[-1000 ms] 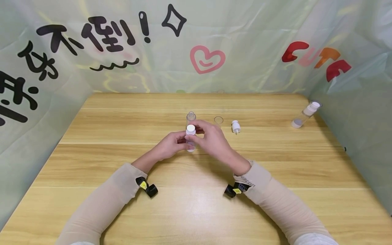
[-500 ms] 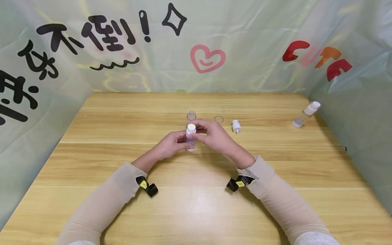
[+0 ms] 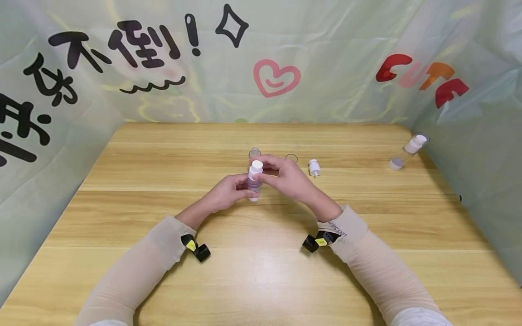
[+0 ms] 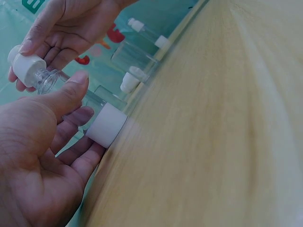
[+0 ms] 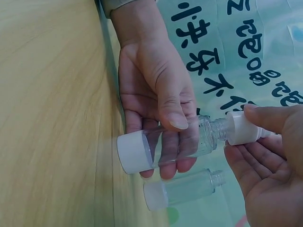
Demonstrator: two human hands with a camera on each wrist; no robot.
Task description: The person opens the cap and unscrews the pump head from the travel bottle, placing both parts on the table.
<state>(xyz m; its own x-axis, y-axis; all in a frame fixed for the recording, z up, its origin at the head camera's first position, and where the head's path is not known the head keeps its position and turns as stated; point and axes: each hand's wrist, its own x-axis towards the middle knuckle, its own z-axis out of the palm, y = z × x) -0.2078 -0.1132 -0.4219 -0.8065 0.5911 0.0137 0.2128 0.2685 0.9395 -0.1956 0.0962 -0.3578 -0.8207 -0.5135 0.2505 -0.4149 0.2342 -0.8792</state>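
In the head view, my left hand (image 3: 229, 192) holds a clear bottle (image 3: 254, 188) with a white base, upright on the table. The left wrist view shows that white base (image 4: 107, 125) touching the wood, with my left fingers and thumb around the lower body. My right hand (image 3: 285, 176) pinches a white pump head (image 3: 256, 168) at the top of the bottle. In the right wrist view, the threaded glass-like neck (image 5: 219, 129) shows just below the pump head (image 5: 243, 127). A second clear bottle (image 5: 187, 190) with a white base and no pump stands right behind.
A loose white pump (image 3: 314, 168) is to the right of my right hand. Beside it stands a clear cylindrical cover (image 4: 133, 59), seen as a thin ring (image 3: 291, 157) from above. A capped clear bottle (image 3: 408, 151) stands at the far right. Printed sheets wall the table.
My right hand has risen slightly with the white pump head and shifted a little to the right. The left hand and the bottle have stayed in place.
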